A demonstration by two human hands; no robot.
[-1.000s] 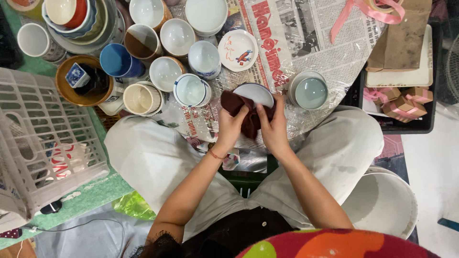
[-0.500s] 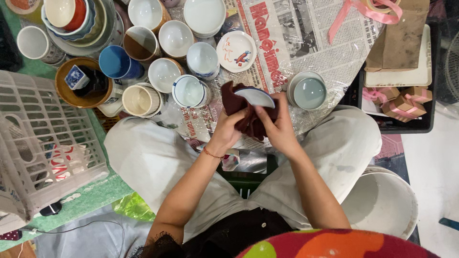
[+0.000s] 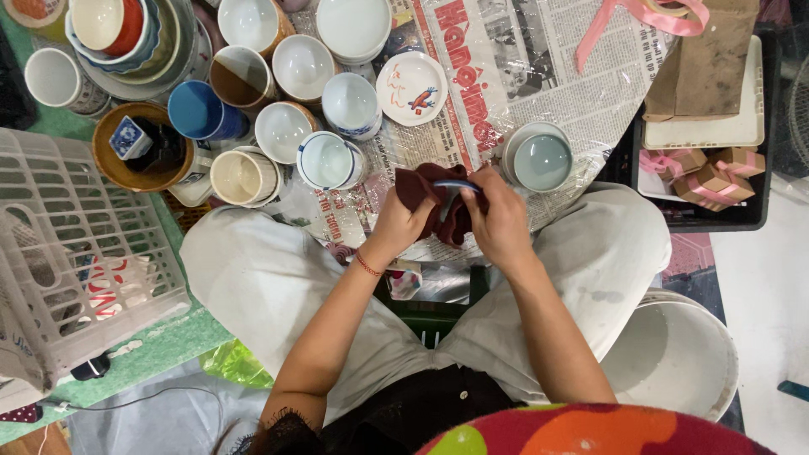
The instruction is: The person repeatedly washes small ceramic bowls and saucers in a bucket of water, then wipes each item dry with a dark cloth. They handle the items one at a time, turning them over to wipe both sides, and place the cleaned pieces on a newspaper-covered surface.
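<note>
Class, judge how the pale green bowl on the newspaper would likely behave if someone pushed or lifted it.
The pale green bowl looks glazed ceramic, so probably stiff and breakable. Its glossy surface may be slippery. It sits upright on plastic-covered newspaper, so a push would likely slide it rather than tip it.

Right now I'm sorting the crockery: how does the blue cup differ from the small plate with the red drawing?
The blue cup is deep and blue inside; the small plate is shallow and white with a red drawing. The cup stands left among other cups; the plate lies on the newspaper. Both are round, and neither hand touches them.
</note>
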